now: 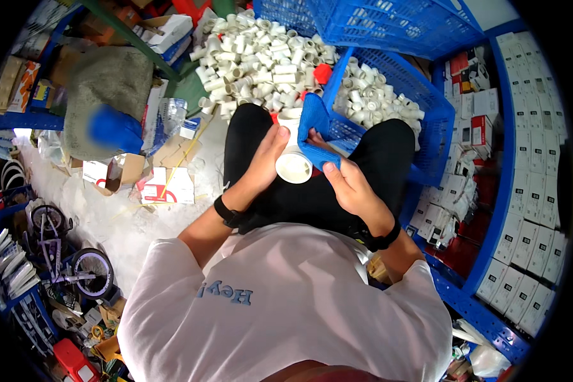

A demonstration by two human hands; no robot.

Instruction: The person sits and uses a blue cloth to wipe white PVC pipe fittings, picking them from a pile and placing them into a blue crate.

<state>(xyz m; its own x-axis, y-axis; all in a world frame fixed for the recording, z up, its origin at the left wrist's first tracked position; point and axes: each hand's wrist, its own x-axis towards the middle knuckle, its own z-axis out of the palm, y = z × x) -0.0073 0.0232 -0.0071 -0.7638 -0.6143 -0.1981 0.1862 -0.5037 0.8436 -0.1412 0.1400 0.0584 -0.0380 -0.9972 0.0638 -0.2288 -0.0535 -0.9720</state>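
Above my lap, my left hand (268, 155) grips a white plastic pipe tee fitting (293, 167), one round opening of which faces up toward me. A folded blue cloth (315, 138) is held in my right hand (351, 184) and lies against the fitting's right side. Beyond my knees spreads a large heap of white plastic pipe fittings (272, 67), with a few red pieces (322, 73) among them. More white fittings (370, 98) lie in a blue plastic crate (410, 90) at the right knee.
A blue metal shelf (501, 143) with rows of white boxes (522, 150) stands at right. At left are a grey cloth-covered seat (110, 71), opened cardboard boxes (119, 172) and a small bicycle (67, 267). Another blue crate (386, 24) is beyond the first.
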